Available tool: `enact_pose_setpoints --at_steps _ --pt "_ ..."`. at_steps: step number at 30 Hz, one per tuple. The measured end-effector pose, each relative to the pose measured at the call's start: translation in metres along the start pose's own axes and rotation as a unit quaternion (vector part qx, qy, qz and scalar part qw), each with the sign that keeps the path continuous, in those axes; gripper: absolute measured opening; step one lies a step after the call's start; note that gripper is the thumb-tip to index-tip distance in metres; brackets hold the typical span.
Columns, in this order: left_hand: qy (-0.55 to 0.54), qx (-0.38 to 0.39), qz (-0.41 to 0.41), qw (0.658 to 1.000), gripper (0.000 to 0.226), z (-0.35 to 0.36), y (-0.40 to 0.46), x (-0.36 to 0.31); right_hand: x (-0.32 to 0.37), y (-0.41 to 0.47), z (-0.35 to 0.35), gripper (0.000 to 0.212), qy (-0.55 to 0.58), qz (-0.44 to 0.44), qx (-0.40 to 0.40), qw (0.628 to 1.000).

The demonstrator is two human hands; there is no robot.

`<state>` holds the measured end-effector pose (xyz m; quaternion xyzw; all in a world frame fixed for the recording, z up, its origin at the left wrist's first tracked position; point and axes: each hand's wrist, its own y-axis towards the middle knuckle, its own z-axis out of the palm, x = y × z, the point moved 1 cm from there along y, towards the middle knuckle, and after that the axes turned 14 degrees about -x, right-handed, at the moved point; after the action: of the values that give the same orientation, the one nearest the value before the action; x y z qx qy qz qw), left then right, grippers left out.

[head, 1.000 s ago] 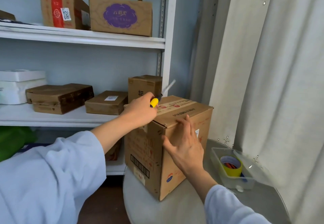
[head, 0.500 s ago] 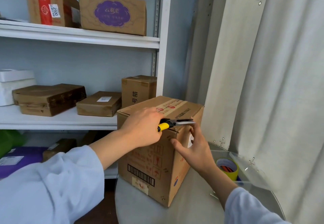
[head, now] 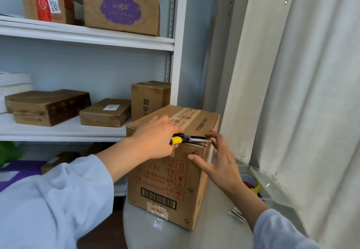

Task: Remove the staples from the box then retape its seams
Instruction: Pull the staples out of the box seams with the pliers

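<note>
Soft, even daylight — weak shadows, no glare; wide-angle bending at edges, slight blur.

The box (head: 171, 170) stands on the round table (head: 204, 229), in front of the shelf unit (head: 87, 40) and left of the curtain (head: 302, 92). The left hand (head: 155, 137) comes in from the left at the box's upper front edge holding the pliers (head: 190, 139), whose tip lies along that edge toward the right corner, and the right hand (head: 216, 163) is spread at that corner. To the right of the box a clear container (head: 276, 190) sits on the table with a tape roll (head: 250, 183) in it, and loose staples (head: 236, 214) lie on the table before it; other cartons (head: 120, 9) sit on the shelves behind.
</note>
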<state>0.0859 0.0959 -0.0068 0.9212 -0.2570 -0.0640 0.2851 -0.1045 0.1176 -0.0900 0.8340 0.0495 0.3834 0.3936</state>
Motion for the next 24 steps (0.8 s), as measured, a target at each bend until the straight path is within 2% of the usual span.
enact_pose_setpoints --at_steps 4,10,15,24 --pt "-0.003 0.028 -0.015 1.000 0.053 -0.001 0.000 0.001 -0.007 -0.003 0.001 0.084 -0.006 -0.019 -0.002 1.000" --pt "0.043 -0.003 -0.009 0.999 0.062 0.003 -0.004 0.003 -0.008 -0.001 0.002 0.079 0.012 -0.011 -0.005 1.000" --pt "0.048 0.017 -0.018 0.999 0.065 -0.003 -0.001 0.022 -0.014 0.000 0.000 0.081 0.021 -0.008 0.001 1.000" --pt "0.058 0.038 0.056 0.996 0.062 -0.004 0.007 0.038 -0.017 0.002 0.003 0.079 0.040 -0.004 -0.003 0.999"
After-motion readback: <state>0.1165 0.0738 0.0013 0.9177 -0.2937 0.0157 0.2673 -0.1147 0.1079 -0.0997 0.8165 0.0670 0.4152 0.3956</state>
